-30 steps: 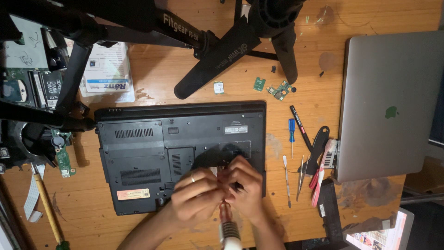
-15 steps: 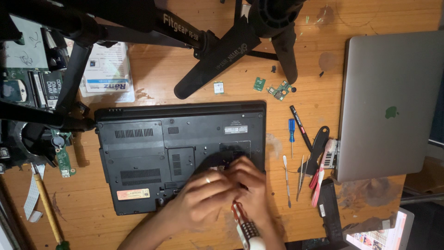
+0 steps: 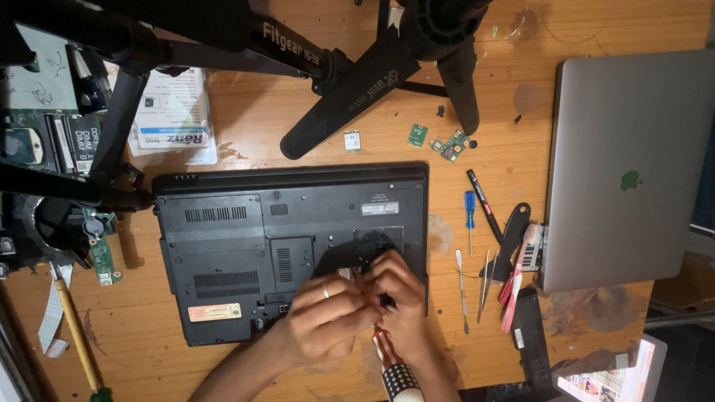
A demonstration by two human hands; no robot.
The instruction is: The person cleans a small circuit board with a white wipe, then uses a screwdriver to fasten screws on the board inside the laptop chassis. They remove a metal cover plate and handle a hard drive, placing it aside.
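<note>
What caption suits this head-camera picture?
Both hands work a striped-handled screwdriver into an upturned black laptop on a wooden table.

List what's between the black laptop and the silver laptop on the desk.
Head view: between the black laptop and the silver laptop lie a blue screwdriver, a black pen, metal picks and a pink-and-white toothbrush.

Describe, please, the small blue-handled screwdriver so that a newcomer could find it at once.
Start at the black laptop lying bottom-up in the middle of the wooden table. Look just past its right edge, toward the closed silver laptop, where loose tools lie. The blue-handled screwdriver is the nearest of them to the black laptop, and the only blue one.
</note>
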